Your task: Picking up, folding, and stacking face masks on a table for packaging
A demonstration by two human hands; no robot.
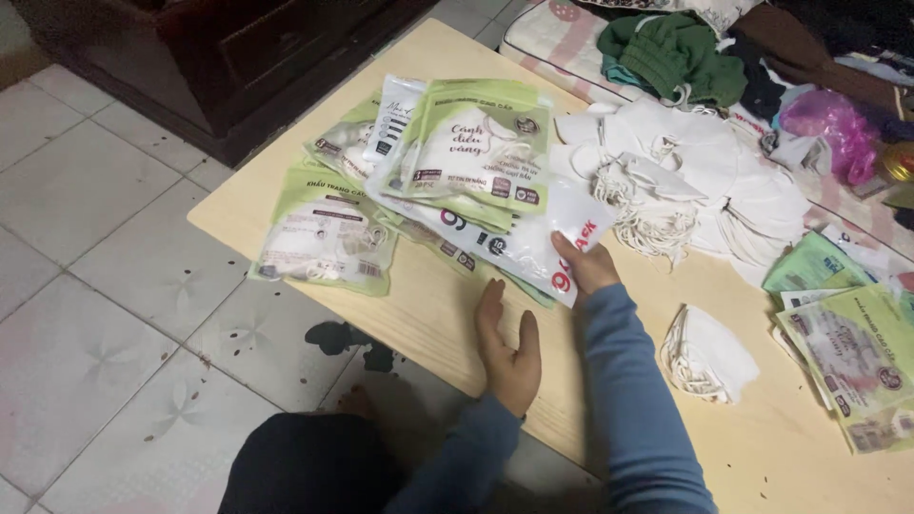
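The left hand [509,347] lies flat on the pale wooden surface [447,314] near its front edge, fingers [490,300] spread open and holding nothing. Just beyond it, the right hand [586,266] presses down on the near corner of a white packet [533,238], fingers closed on that corner. This packet lies at the bottom of a loose heap of green-and-white packets [476,143] that fans out toward the left, with one green packet [328,233] lying apart at the surface's left edge. To the right of the hands sits a small stack of white masks [709,357], straps hanging at its side. Farther right, more green packets [852,347] overlap. Beyond the right hand spreads a large mask pile [705,181]. Farthest off, green cloth [671,52] and a pink bag [833,124] lie on bedding.
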